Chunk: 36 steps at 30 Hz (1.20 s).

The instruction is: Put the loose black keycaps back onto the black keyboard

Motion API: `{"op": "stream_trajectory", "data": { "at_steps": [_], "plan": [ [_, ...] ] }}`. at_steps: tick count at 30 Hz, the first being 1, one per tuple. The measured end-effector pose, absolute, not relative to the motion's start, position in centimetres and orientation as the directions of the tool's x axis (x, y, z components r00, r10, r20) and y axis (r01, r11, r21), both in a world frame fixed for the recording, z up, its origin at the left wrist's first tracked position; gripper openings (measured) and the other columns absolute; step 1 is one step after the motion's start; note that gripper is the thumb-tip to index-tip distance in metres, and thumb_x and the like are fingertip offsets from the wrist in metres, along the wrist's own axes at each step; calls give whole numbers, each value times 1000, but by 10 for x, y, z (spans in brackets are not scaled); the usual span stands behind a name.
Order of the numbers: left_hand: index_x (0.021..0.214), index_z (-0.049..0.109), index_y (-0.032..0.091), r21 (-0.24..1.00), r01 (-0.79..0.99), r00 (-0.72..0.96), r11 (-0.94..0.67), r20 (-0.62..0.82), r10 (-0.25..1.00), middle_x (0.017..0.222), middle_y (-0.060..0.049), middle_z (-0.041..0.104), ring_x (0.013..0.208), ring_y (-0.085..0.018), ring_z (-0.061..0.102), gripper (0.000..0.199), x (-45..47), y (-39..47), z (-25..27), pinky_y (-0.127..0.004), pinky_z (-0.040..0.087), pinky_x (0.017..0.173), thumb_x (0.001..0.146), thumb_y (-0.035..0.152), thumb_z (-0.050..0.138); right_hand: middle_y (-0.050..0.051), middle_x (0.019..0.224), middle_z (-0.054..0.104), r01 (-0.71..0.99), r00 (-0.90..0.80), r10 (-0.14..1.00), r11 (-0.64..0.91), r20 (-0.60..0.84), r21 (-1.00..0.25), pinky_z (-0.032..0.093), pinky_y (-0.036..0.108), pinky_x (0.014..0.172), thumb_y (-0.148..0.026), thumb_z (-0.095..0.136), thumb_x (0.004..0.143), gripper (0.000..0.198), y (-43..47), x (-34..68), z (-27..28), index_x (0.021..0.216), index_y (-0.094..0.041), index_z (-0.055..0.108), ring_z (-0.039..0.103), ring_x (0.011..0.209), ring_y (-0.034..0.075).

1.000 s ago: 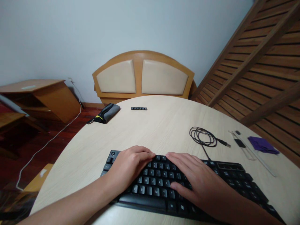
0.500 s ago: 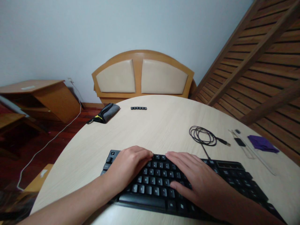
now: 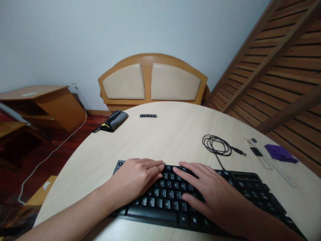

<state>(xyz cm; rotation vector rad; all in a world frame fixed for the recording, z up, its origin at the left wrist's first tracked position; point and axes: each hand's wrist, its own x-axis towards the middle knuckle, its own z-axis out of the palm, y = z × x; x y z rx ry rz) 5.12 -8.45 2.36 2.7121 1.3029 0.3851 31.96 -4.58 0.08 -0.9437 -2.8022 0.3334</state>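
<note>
A black keyboard [image 3: 152, 214] lies on the round table in front of me. Over its left part rests my left hand [image 3: 139, 175], fingers pressed together and tips at the top row of keys; whatever they pinch is hidden. My right hand [image 3: 205, 182] lies across the right-middle keys with its fingers apart, the index fingertip near the top row and the thumb on a lower letter row, holding nothing. Both hands cover many keys. At the far side of the table sits a short row of loose black keycaps [image 3: 148, 115].
The keyboard's coiled USB cable [image 3: 217, 145] lies behind it. To the right are a wire tool with a black grip [image 3: 256, 151], a thin white stick [image 3: 278, 170] and a folded purple cloth [image 3: 281, 153]. A grey-black pouch [image 3: 114, 121] rests at the table's [image 3: 175, 134] left edge.
My left hand has rolled a little, its fingers now lying flatter towards the top row. My right index finger has shifted slightly left and apart from the other fingers.
</note>
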Motion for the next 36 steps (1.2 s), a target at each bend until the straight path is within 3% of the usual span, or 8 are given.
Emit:
{"op": "stream_trajectory", "data": {
  "at_steps": [5,15,22,29,36],
  "plan": [
    [129,64,10,147,775,592,-614,170,788,130,-13,67,110,-28,70,36,56,-89,25,-45,60,93,105,27,44,9,147,54,569,-789,608,778,90,-264,47,55,105,-41,58,94,57,-46,320,0,149,-30,47,53,131,30],
    [136,58,15,228,763,594,-605,122,795,134,-9,65,117,-25,66,38,50,-89,33,-43,55,101,106,31,41,9,146,55,562,-792,601,787,110,-255,48,54,104,-41,60,94,57,-45,320,-3,149,-31,47,54,130,30],
    [134,59,14,175,741,634,-649,138,761,132,-9,66,113,-26,66,38,47,-85,30,-44,56,96,106,33,41,8,147,54,559,-792,598,791,121,-250,48,53,105,-43,58,95,57,-45,322,-4,149,-31,47,54,129,30],
    [106,69,22,463,740,445,-487,206,872,103,-1,75,93,-19,70,20,47,-72,10,-34,56,84,101,30,52,9,146,55,565,-788,605,783,110,-261,48,55,104,-44,59,94,57,-45,322,-3,148,-31,48,54,129,30],
    [105,72,25,612,708,368,-352,106,924,104,1,75,97,-18,69,16,47,-65,11,-33,54,87,96,31,60,10,143,57,554,-789,599,790,136,-262,49,56,102,-42,60,93,55,-46,320,-3,146,-29,50,56,126,31]
  ]
}}
